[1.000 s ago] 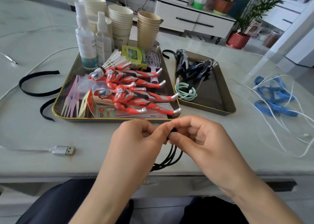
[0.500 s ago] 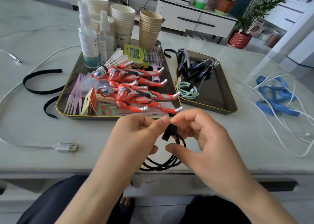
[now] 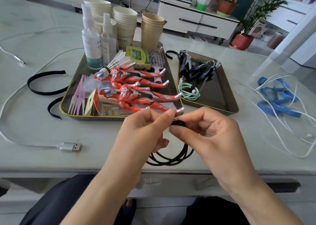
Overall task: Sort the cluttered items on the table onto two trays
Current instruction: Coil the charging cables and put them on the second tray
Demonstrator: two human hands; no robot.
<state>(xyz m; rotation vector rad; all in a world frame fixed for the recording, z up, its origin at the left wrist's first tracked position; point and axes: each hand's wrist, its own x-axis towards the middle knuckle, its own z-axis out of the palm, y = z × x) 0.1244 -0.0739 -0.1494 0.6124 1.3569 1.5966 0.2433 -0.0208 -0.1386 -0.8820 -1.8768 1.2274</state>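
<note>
Both hands hold a coiled black cable (image 3: pixel 171 158) above the table's near edge. My left hand (image 3: pixel 143 132) pinches the top of the coil, and my right hand (image 3: pixel 205 130) pinches a black strap around it. The loops hang below my fingers. Behind them lies the left tray (image 3: pixel 68 105) with two red toy figures (image 3: pixel 136 88), spray bottles, cups, a hairbrush and small packets. The right tray (image 3: pixel 227 95) holds dark toy figures (image 3: pixel 198 67) and a coiled mint-green cable (image 3: pixel 188 91).
A white USB cable (image 3: pixel 70 146) runs over the left of the table. Black straps (image 3: pixel 42 86) lie left of the left tray. A blue strap tangle (image 3: pixel 277 98) and white cables (image 3: pixel 290 139) cover the right side. Paper cup stacks (image 3: pixel 152 30) stand at the back.
My hands rose a little toward the trays with the black coil. My right fingers have drawn the black strap across the top of the coil.
</note>
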